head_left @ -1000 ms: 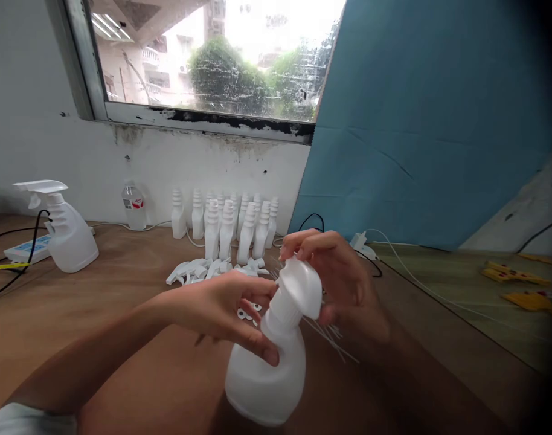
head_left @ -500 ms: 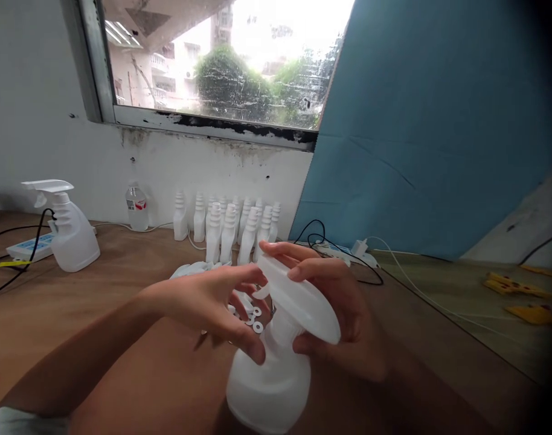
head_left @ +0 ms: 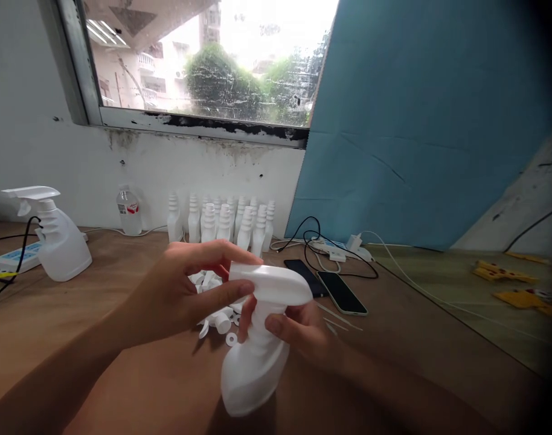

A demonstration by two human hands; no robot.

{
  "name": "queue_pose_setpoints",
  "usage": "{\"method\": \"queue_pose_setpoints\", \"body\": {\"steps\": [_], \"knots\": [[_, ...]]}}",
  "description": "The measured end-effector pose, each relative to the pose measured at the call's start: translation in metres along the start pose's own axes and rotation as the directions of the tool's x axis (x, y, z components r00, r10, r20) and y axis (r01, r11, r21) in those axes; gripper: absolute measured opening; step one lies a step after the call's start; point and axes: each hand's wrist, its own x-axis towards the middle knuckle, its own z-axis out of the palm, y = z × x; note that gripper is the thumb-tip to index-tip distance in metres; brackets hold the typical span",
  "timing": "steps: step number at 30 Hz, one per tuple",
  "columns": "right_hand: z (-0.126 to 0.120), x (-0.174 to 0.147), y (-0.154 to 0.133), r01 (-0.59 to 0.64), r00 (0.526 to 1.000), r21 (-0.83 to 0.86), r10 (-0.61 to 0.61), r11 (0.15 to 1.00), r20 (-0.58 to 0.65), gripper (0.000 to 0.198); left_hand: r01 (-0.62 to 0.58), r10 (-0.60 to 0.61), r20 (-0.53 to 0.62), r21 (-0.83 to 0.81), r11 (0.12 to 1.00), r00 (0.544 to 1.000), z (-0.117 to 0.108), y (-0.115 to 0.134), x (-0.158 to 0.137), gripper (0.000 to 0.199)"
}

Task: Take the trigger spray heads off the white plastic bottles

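Note:
A white spray bottle with its trigger head on top is held slightly tilted in front of me. My left hand pinches the nozzle end of the spray head between thumb and fingers. Around the bottle's neck, just under the head, my right hand is closed, its thumb on the near side. The trigger is hidden by my fingers. Behind my left hand lies a pile of small white plastic parts, with a ring-shaped washer at its near edge.
Several white bottles without heads stand along the wall. At left are another spray bottle, a power strip and a clear labelled bottle. Two phones, one light-edged, lie right of centre near black cables and thin tubes.
My right hand has moved from the top of the spray head down to the neck. My left hand has risen onto the nozzle end. The head now sits more level, and the phones show.

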Motion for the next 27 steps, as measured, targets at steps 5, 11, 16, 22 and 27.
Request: {"method": "queue_pose_setpoints", "body": {"steps": [5,11,16,22,27], "knots": [[0.016,0.005,0.017,-0.051,0.982,0.006,0.051,0.999,-0.181,0.024,0.031,-0.026,-0.033,0.134,0.99,0.999,-0.01,0.002,0.0,0.019],[0.02,0.014,0.022,0.021,0.98,0.147,0.009,0.989,-0.199,0.027,0.075,-0.059,-0.071,0.247,0.966,0.996,-0.017,-0.006,0.005,0.021],[0.022,0.016,0.02,-0.075,0.966,0.127,0.104,0.989,-0.235,0.025,0.046,-0.035,-0.05,0.236,0.971,0.998,-0.021,-0.012,0.006,0.02],[0.022,0.016,0.021,-0.041,0.979,0.212,0.082,0.976,-0.186,0.026,0.047,-0.036,-0.048,0.264,0.963,0.998,-0.024,-0.01,0.003,0.022],[0.021,0.018,0.022,-0.109,0.971,0.218,0.151,0.97,-0.184,0.031,0.066,-0.06,-0.032,0.257,0.964,0.998,-0.028,-0.009,0.003,0.021]]}}
